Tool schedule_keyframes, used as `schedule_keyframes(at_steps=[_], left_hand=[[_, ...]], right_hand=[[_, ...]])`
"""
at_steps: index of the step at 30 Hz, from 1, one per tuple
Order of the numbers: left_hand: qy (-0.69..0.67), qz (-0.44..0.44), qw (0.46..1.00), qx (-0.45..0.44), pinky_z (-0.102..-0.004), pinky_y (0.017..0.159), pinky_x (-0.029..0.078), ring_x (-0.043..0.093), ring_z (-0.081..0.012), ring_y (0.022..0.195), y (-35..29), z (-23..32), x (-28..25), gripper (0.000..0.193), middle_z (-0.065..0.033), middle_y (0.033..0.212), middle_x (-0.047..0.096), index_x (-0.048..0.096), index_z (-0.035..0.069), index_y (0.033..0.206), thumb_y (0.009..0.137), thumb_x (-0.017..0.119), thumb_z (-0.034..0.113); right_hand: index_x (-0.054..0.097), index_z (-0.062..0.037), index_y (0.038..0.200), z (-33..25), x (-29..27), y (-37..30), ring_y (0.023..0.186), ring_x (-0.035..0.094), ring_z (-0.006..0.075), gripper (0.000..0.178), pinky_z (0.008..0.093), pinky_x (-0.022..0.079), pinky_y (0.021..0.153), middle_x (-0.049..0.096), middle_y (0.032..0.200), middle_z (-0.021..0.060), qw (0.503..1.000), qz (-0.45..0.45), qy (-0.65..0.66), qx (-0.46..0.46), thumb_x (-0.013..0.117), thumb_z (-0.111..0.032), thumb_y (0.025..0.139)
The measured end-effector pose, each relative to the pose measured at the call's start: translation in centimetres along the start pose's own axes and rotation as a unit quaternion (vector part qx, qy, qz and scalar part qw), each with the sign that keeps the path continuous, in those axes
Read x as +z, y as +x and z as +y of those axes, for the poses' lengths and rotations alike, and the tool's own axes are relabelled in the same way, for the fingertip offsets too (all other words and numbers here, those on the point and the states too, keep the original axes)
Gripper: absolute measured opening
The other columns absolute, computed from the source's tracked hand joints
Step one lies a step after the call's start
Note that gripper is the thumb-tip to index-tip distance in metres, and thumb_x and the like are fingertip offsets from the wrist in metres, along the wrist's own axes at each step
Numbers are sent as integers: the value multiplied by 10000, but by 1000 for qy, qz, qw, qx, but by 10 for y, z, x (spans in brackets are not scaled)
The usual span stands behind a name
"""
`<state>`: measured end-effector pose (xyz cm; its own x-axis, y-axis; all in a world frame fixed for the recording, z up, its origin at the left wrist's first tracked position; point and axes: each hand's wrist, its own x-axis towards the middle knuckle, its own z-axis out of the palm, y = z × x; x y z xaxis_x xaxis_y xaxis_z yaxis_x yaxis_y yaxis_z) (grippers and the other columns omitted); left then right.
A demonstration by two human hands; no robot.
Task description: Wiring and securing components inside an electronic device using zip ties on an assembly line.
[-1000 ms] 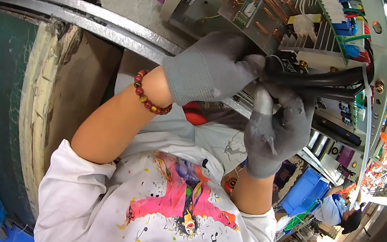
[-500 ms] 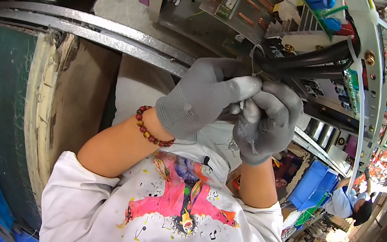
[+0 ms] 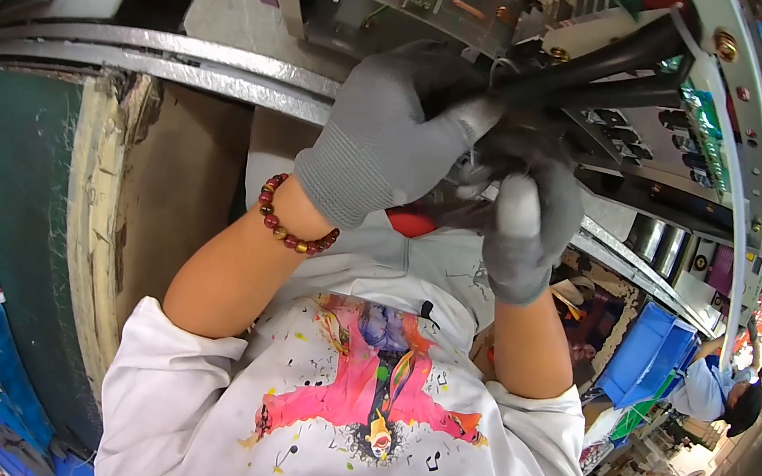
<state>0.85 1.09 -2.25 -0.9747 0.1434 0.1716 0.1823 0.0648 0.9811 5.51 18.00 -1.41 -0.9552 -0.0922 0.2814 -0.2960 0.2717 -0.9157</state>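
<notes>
My left hand (image 3: 387, 134), in a grey knitted glove, is closed in a pinch at a thin pale cable tie (image 3: 501, 64). The tie loops round the end of black sleeved cables (image 3: 591, 77), which run up to the right. My left fingertips are partly hidden behind the thumb. Just right of it and slightly lower is my right hand (image 3: 534, 217), gloved the same way. Its thumb is bent, while its fingers are smeared by motion, so I cannot make out what they hold.
An open metal chassis (image 3: 444, 29) with copper bars and circuit boards stands ahead. A metal rail (image 3: 210, 61) crosses in front of it. Lower left is a worn green board (image 3: 11, 180); at right are a blue bin (image 3: 637, 353) and another person (image 3: 716, 391).
My hands were close together at the tie's lower end. Now my right hand has moved slightly down and blurs, with a wider gap from my left. The view has shifted a little.
</notes>
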Motion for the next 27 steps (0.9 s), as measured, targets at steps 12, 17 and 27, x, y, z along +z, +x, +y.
schedule_keyframes(at_steps=[12, 17, 27], left_hand=[[81, -12, 994, -68, -337, 643, 525, 680, -221, 650, 7, 20, -5, 240, -144, 728, 717, 740, -28, 922, 907, 707, 209], [203, -4, 979, 35, -373, 638, 516, 682, -319, 669, 15, 22, -7, 182, -192, 758, 705, 737, -25, 916, 860, 684, 140], [29, 13, 996, -79, -311, 602, 493, 626, -182, 643, 6, 16, -9, 187, -94, 747, 689, 747, 29, 949, 872, 744, 200]], right_hand=[[632, -31, 925, 15, 12, 22, 727, 579, 422, 152, 444, 498, 640, 611, 820, 188, 990, -41, -78, -113, 616, -182, 908], [645, -56, 887, 28, 8, 39, 754, 653, 383, 131, 437, 525, 651, 653, 828, 168, 953, -97, -205, -203, 644, -179, 843], [642, -43, 952, 21, 15, 23, 729, 641, 400, 140, 440, 526, 645, 660, 836, 184, 991, -61, -63, -105, 593, -165, 903]])
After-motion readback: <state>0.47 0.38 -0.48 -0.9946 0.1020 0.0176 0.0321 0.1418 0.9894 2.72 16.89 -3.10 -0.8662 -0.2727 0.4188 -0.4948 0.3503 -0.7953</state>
